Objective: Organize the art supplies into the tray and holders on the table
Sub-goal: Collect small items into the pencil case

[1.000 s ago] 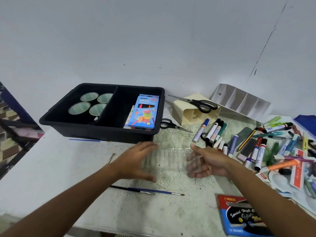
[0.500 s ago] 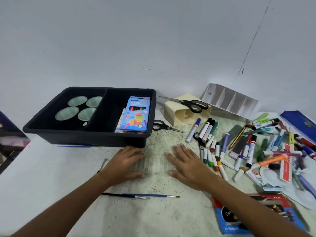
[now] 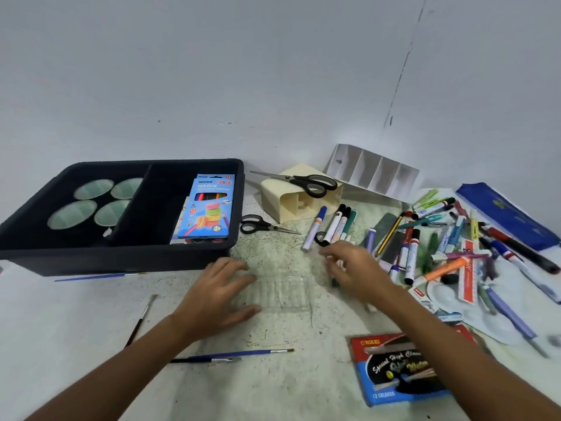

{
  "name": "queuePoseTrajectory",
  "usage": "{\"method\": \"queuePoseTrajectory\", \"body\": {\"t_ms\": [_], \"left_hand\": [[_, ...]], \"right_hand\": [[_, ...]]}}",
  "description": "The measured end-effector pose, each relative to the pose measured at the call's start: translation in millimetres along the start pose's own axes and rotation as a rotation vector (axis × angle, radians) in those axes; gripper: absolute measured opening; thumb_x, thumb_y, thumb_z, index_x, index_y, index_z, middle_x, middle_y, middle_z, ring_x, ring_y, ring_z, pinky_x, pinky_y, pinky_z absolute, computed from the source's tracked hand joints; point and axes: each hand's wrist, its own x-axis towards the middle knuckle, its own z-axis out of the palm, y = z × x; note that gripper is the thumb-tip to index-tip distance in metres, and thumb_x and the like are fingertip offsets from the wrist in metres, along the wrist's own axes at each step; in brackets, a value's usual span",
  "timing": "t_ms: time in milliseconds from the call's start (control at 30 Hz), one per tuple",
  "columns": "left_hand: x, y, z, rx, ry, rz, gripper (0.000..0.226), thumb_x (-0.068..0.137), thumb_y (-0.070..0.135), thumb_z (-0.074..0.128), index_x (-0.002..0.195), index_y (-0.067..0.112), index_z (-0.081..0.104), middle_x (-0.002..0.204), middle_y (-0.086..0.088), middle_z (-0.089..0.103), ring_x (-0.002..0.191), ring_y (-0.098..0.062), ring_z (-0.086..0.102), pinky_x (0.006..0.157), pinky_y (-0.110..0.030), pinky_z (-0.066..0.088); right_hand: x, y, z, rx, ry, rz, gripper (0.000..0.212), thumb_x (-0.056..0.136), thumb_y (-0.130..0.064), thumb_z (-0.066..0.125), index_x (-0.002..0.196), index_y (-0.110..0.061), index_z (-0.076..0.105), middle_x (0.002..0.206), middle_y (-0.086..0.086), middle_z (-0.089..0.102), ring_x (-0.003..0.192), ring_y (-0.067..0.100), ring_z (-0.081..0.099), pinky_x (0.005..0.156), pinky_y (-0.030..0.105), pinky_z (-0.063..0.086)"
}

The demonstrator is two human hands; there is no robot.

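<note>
A clear plastic insert [image 3: 280,294] lies flat on the table between my hands. My left hand [image 3: 218,296] rests on its left end with the fingers spread. My right hand [image 3: 355,270] hovers over some small markers just right of the insert, fingers bent downward and blurred; whether it holds one is unclear. The black tray [image 3: 121,259] stands at the left, with several round green cups [image 3: 91,205] in its left compartment and a blue neon pencil box [image 3: 209,208] in its right. A cream holder [image 3: 291,205] lies on its side. A white divided holder [image 3: 373,171] leans by the wall.
Large scissors [image 3: 306,182] lie on the cream holder, smaller scissors [image 3: 264,226] beside the tray. A heap of markers and pens [image 3: 425,247] fills the right side. Brushes [image 3: 230,355] [image 3: 141,319] lie near me, and a red-blue colour box [image 3: 394,369] lies under my right forearm.
The clear insert was set down flat from my hands. My right hand then left it and moved right onto the markers; my left hand stays on it.
</note>
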Motion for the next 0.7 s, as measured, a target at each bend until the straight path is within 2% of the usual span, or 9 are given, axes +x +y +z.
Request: {"method": "queuePoseTrajectory", "body": {"t_ms": [67, 167, 267, 333, 400, 533, 600, 700], "left_hand": [[23.5, 22.1, 3.7, -0.06, 0.035, 0.069, 0.039, 0.086, 0.045, 0.062, 0.106, 0.014, 0.072, 0.104, -0.005, 0.064, 0.097, -0.019, 0.059, 0.077, -0.032, 0.053], [65.5, 57.8, 19.1, -0.129, -0.026, 0.159, 0.025, 0.083, 0.032, 0.071, 0.101, 0.015, 0.074, 0.093, -0.002, 0.063, 0.089, -0.017, 0.056, 0.071, -0.035, 0.051], [105.7, 87.4, 42.6, -0.138, -0.19, 0.166, 0.037, 0.087, 0.041, 0.066, 0.117, 0.02, 0.068, 0.105, -0.001, 0.058, 0.1, -0.016, 0.045, 0.085, -0.034, 0.042], [124.5, 98.5, 56.9, -0.088, -0.271, 0.197, 0.044, 0.087, 0.048, 0.064, 0.125, 0.025, 0.063, 0.113, 0.001, 0.052, 0.107, -0.014, 0.039, 0.087, -0.032, 0.034], [135.4, 105.3, 66.9, -0.063, -0.293, 0.251, 0.045, 0.086, 0.049, 0.065, 0.124, 0.026, 0.063, 0.112, 0.001, 0.05, 0.107, -0.015, 0.039, 0.088, -0.033, 0.034], [139.6, 110.8, 79.1, -0.067, -0.273, 0.301, 0.035, 0.088, 0.043, 0.063, 0.119, 0.026, 0.068, 0.102, -0.001, 0.05, 0.1, -0.018, 0.043, 0.08, -0.036, 0.037], [140.3, 111.9, 81.7, -0.092, -0.242, 0.31, 0.031, 0.089, 0.038, 0.064, 0.117, 0.026, 0.07, 0.1, -0.002, 0.052, 0.098, -0.02, 0.045, 0.076, -0.033, 0.033], [142.7, 113.9, 79.5, -0.116, -0.142, 0.379, 0.02, 0.083, 0.032, 0.073, 0.1, 0.021, 0.075, 0.094, -0.003, 0.055, 0.091, -0.021, 0.051, 0.073, -0.029, 0.03]], "right_hand": [[-3.8, 21.7, -22.8, 0.017, -0.015, 0.122, 0.018, 0.093, -0.011, 0.06, 0.108, -0.012, 0.071, 0.1, 0.0, 0.069, 0.082, 0.007, 0.061, 0.072, 0.014, 0.045], [-18.7, 50.7, -44.6, -0.042, -0.076, 0.241, 0.013, 0.089, -0.01, 0.065, 0.099, -0.012, 0.073, 0.093, 0.001, 0.068, 0.08, 0.012, 0.06, 0.067, 0.02, 0.042], [-38.2, 63.8, -47.7, -0.117, -0.115, 0.278, 0.017, 0.085, -0.016, 0.07, 0.102, -0.017, 0.071, 0.094, -0.006, 0.055, 0.084, 0.013, 0.057, 0.07, 0.022, 0.042], [-47.2, 65.5, -42.6, -0.169, -0.119, 0.292, 0.025, 0.085, -0.024, 0.071, 0.109, -0.018, 0.07, 0.097, -0.007, 0.049, 0.084, 0.011, 0.055, 0.074, 0.024, 0.044], [-51.4, 64.7, -37.6, -0.206, -0.113, 0.29, 0.028, 0.086, -0.031, 0.07, 0.112, -0.02, 0.07, 0.099, -0.006, 0.046, 0.082, 0.012, 0.054, 0.072, 0.024, 0.043], [-51.8, 63.2, -31.3, -0.305, -0.109, 0.283, 0.024, 0.09, -0.037, 0.064, 0.107, -0.021, 0.071, 0.096, -0.003, 0.042, 0.077, 0.013, 0.047, 0.067, 0.025, 0.039], [-51.0, 64.1, -30.4, -0.302, -0.101, 0.3, 0.022, 0.09, -0.035, 0.065, 0.102, -0.017, 0.07, 0.1, -0.001, 0.046, 0.078, 0.014, 0.048, 0.068, 0.027, 0.042], [-49.3, 65.3, -30.9, -0.249, -0.092, 0.319, 0.017, 0.09, -0.029, 0.065, 0.1, -0.015, 0.066, 0.102, 0.001, 0.047, 0.085, 0.019, 0.055, 0.075, 0.034, 0.049]]}}
